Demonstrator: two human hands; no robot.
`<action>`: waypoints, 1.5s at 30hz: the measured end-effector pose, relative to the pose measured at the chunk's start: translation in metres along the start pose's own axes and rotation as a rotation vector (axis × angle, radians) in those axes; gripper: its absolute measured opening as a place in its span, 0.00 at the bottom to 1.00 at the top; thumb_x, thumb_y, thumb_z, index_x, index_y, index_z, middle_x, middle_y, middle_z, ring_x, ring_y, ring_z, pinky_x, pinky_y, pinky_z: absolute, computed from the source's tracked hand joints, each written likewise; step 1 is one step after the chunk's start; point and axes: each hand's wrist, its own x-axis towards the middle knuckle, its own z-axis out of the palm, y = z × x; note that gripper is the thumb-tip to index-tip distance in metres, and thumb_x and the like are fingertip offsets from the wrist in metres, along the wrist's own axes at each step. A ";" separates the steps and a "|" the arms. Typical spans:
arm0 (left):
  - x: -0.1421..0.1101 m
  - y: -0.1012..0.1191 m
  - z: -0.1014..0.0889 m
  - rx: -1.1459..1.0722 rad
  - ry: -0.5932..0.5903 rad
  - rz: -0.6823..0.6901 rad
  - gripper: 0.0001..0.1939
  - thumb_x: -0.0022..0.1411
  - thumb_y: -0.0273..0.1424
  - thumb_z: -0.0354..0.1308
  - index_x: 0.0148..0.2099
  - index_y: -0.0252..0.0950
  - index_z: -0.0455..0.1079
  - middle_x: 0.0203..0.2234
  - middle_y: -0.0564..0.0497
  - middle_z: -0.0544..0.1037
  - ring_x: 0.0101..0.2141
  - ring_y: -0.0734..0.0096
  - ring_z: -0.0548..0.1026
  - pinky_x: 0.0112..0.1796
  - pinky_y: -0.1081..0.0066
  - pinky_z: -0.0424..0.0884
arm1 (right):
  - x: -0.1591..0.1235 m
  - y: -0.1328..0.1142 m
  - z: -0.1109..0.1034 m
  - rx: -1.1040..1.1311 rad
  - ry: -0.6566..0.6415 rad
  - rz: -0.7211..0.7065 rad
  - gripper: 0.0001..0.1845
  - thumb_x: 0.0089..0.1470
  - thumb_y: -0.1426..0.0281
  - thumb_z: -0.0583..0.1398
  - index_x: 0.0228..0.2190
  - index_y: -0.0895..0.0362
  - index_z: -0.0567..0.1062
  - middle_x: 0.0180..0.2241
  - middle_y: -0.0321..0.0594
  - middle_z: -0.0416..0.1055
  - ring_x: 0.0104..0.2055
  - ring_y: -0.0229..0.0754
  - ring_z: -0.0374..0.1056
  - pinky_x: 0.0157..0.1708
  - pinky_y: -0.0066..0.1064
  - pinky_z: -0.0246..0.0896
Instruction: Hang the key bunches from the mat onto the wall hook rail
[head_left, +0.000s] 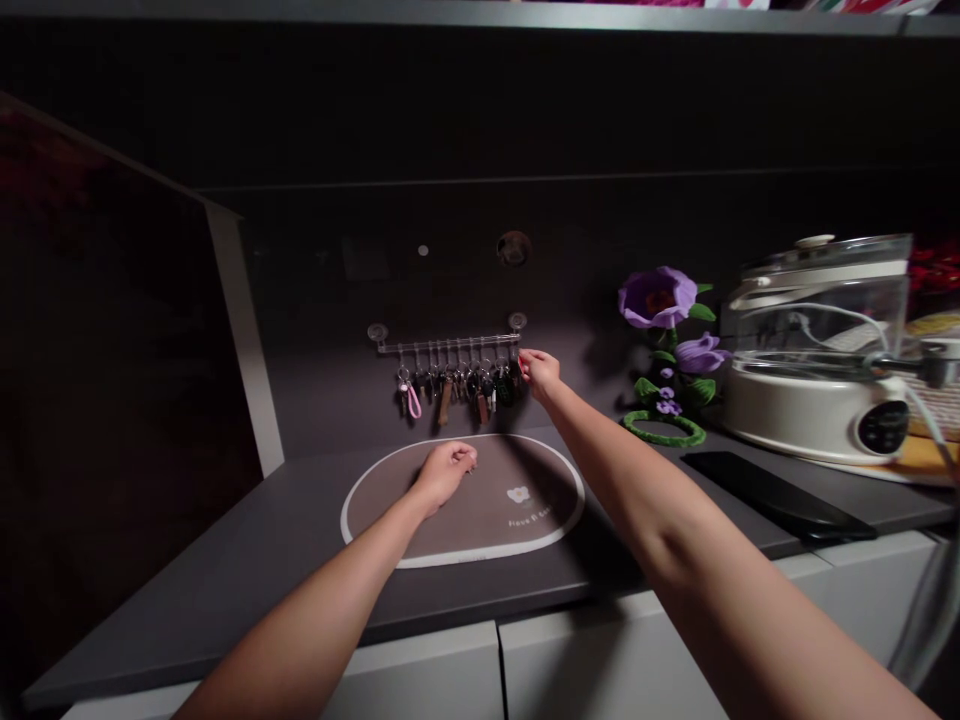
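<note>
A clear rack (450, 345) with a row of hooks is fixed to the dark back wall by two suction cups. Several bunches of keys (480, 388) hang from it, one with a pink loop strap (414, 402) at the left end. At the rack's right end my right hand (541, 374) is closed in a pinch; a bit of red shows at its fingertips, too small to name. My left hand (447, 472) is over the oval brown mat (405, 535), its fingers curled together. Whatever they may hold is hidden.
Right of the mat stand purple felt flowers (658, 298) with a green ring base. Beyond them is a white appliance (795, 405) with a clear lid, and a long black case (776, 492) lies in front. A shelf edge (480, 18) runs overhead.
</note>
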 end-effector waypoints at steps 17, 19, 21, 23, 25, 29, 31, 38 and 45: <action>0.000 0.003 -0.001 -0.018 0.034 0.023 0.13 0.50 0.33 0.57 0.37 0.31 0.68 0.22 0.54 0.70 0.24 0.76 0.67 0.29 0.74 0.63 | -0.010 0.021 -0.016 -0.201 0.049 -0.065 0.08 0.40 0.74 0.57 0.28 0.59 0.71 0.28 0.36 0.69 0.28 0.32 0.62 0.32 0.23 0.59; -0.002 0.006 -0.003 0.015 0.043 0.058 0.15 0.51 0.34 0.56 0.40 0.31 0.68 0.19 0.57 0.66 0.22 0.78 0.65 0.27 0.75 0.61 | -0.019 0.022 -0.020 -0.308 0.083 -0.110 0.12 0.40 0.73 0.58 0.33 0.59 0.71 0.34 0.39 0.69 0.35 0.34 0.63 0.38 0.26 0.59; -0.003 0.010 -0.005 0.047 0.061 0.109 0.17 0.51 0.34 0.55 0.43 0.32 0.67 0.18 0.59 0.63 0.21 0.79 0.62 0.26 0.76 0.60 | -0.034 0.023 -0.024 -0.414 0.069 -0.176 0.17 0.40 0.70 0.58 0.37 0.58 0.71 0.38 0.41 0.67 0.38 0.36 0.62 0.42 0.28 0.58; -0.006 0.016 -0.008 0.055 0.074 0.160 0.23 0.51 0.31 0.55 0.50 0.32 0.63 0.18 0.60 0.62 0.21 0.80 0.61 0.27 0.76 0.60 | -0.054 0.022 -0.027 -0.447 -0.022 -0.221 0.24 0.41 0.68 0.59 0.43 0.56 0.69 0.35 0.39 0.66 0.36 0.36 0.60 0.41 0.29 0.58; -0.009 0.023 -0.012 0.053 0.072 0.216 0.32 0.51 0.28 0.55 0.59 0.33 0.54 0.18 0.60 0.62 0.21 0.80 0.61 0.28 0.76 0.61 | -0.079 0.021 -0.028 -0.377 -0.192 -0.218 0.34 0.41 0.68 0.59 0.52 0.54 0.61 0.29 0.34 0.64 0.30 0.35 0.59 0.37 0.28 0.58; -0.018 0.037 -0.021 0.045 0.012 0.312 0.48 0.51 0.26 0.56 0.65 0.39 0.28 0.21 0.61 0.64 0.22 0.81 0.62 0.31 0.77 0.61 | -0.125 0.017 -0.035 -0.279 -0.485 -0.227 0.46 0.43 0.71 0.59 0.60 0.52 0.43 0.24 0.30 0.60 0.25 0.33 0.56 0.34 0.27 0.58; -0.023 0.042 -0.025 0.059 -0.005 0.347 0.51 0.50 0.25 0.56 0.64 0.38 0.21 0.22 0.61 0.65 0.23 0.81 0.62 0.32 0.77 0.61 | -0.139 0.015 -0.040 -0.303 -0.593 -0.248 0.50 0.44 0.71 0.59 0.61 0.53 0.37 0.25 0.30 0.61 0.25 0.33 0.56 0.33 0.28 0.59; -0.031 0.044 -0.036 0.164 0.020 0.401 0.52 0.51 0.26 0.56 0.63 0.35 0.19 0.22 0.60 0.65 0.24 0.80 0.63 0.35 0.75 0.61 | -0.149 0.015 -0.057 -0.361 -0.633 -0.273 0.54 0.41 0.68 0.62 0.61 0.56 0.35 0.26 0.32 0.63 0.27 0.35 0.58 0.37 0.29 0.58; -0.034 0.043 -0.038 0.148 0.043 0.370 0.53 0.50 0.26 0.57 0.63 0.36 0.19 0.21 0.61 0.65 0.24 0.80 0.64 0.34 0.76 0.62 | -0.146 0.020 -0.060 -0.402 -0.644 -0.356 0.52 0.45 0.69 0.59 0.61 0.55 0.30 0.26 0.31 0.62 0.27 0.34 0.57 0.37 0.29 0.59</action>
